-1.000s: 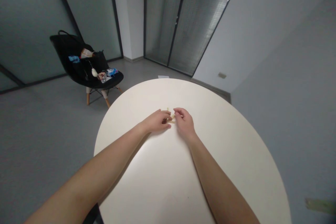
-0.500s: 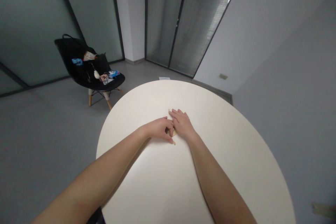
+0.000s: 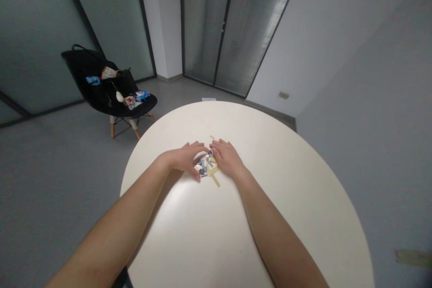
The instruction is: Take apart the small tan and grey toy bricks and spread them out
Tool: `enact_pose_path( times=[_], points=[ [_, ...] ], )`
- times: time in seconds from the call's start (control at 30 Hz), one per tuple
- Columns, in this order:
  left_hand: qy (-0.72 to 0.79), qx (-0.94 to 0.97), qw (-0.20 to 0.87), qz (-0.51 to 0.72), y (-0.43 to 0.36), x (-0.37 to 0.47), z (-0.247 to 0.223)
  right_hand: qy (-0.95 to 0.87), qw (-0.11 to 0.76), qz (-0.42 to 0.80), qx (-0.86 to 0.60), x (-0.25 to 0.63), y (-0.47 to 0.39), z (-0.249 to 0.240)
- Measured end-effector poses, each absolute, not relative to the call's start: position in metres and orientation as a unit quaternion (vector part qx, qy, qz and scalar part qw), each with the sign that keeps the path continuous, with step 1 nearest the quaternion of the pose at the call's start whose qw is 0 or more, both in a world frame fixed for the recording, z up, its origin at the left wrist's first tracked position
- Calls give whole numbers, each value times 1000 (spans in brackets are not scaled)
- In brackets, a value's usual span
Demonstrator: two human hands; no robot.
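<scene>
A small pile of grey, white and yellowish pieces point(image 3: 203, 166) lies on the round white table point(image 3: 216, 225) between my hands. At the left side of the pile is my left hand point(image 3: 189, 158), its thumb and fingers spread apart around the pieces. My right hand point(image 3: 228, 158) lies at the pile's right side, fingers extended and partly covering it. A long yellowish strip point(image 3: 215, 180) sticks out toward me from the pile. Beyond my right fingertips lies a tiny yellowish piece point(image 3: 212, 137). The pieces are too small to tell apart.
A black chair point(image 3: 91, 94) with a black bag and several small items stands past the table's left edge. Glass partitions point(image 3: 205, 22) and a grey-white wall point(image 3: 324, 45) surround the far side.
My left hand has moved left and opened, uncovering the grey, white and yellowish pieces. My right hand has shifted slightly left. The camera view has moved a little.
</scene>
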State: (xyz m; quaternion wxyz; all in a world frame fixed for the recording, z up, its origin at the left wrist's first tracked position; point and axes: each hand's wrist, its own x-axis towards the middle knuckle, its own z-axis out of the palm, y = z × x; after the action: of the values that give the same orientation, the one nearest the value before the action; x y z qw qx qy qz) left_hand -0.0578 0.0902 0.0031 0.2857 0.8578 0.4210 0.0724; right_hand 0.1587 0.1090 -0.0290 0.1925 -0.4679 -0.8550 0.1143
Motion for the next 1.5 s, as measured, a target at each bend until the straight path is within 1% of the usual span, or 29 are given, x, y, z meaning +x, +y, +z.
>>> enact_pose_path(
  times=[0.1, 0.17, 0.27, 0.33, 0.4, 0.53, 0.7, 0.8, 0.87, 1.03, 1.1, 1.17, 1.3, 1.37, 1.43, 1.5],
  points=[
    [457, 853, 237, 87, 92, -54, -8, -841, 244, 108, -471, 159, 111, -29],
    [473, 853, 207, 80, 94, -49, -13, -836, 250, 95, -479, 158, 111, -30],
    [486, 852, 181, 76, 95, -42, -18, -843, 192, 91, -494, 157, 110, -30],
    [498, 844, 174, 98, 96, -37, -20, -847, 144, 103, -502, 156, 108, -30],
    [510, 832, 177, 132, 99, -32, -20, -847, 124, 112, -505, 155, 107, -28],
    [523, 814, 185, 173, 106, -24, -19, -843, 161, 131, -497, 155, 106, -24],
    [509, 825, 195, 147, 111, -19, -16, -829, 228, 183, -476, 156, 107, -20],
    [507, 828, 192, 139, 111, -20, -15, -824, 254, 210, -461, 156, 106, -17],
    [512, 827, 179, 148, 111, -20, -15, -836, 248, 213, -440, 155, 101, -16],
    [519, 825, 126, 184, 112, -25, -12, -885, 184, 164, -396, 150, 83, -17],
    [532, 815, 113, 199, 113, -29, -8, -888, 182, 142, -398, 146, 79, -20],
    [550, 804, 107, 198, 112, -34, -1, -881, 200, 120, -411, 143, 78, -23],
    [565, 804, 133, 128, 105, -46, 16, -832, 265, 77, -482, 147, 89, -29],
    [558, 807, 154, 114, 102, -51, 22, -800, 289, 74, -521, 154, 96, -27],
    [539, 815, 181, 112, 99, -55, 24, -778, 281, 91, -555, 163, 101, -21],
    [522, 820, 211, 106, 98, -60, 23, -766, 230, 119, -589, 172, 104, -11]
  ],
)
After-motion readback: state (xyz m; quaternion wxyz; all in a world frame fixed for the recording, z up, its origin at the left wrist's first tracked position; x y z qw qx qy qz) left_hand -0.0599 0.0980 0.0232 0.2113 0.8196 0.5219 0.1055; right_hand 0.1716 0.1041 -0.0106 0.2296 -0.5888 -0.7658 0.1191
